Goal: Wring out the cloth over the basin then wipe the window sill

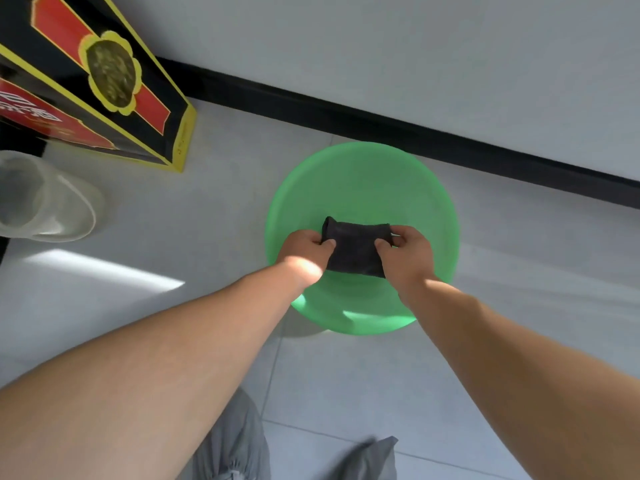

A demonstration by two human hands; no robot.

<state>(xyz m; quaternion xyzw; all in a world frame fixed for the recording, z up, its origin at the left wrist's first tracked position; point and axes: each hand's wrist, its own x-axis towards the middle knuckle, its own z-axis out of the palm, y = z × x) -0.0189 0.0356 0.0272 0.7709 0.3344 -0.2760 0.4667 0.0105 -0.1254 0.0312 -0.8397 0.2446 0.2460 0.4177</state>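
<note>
Cloth (355,249) held over the basin (363,174)
Left hand (304,249) and right hand (408,252) pinch opposite ends (twist hard, staying above green).

Both arms (207,323) are stretched forward and down, bare. The left hand (304,247) and right hand (408,252) are held close together, fingers (398,233) curled, and one end of the cloth (355,247) is pinched by each.

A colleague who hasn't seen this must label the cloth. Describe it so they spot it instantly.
Find the round green basin on the pale tiled floor, near the black skirting board. Over it, the left hand and right hand each pinch one side of the cloth. It is a small charcoal folded rectangle, the only dark thing against the green.
</note>
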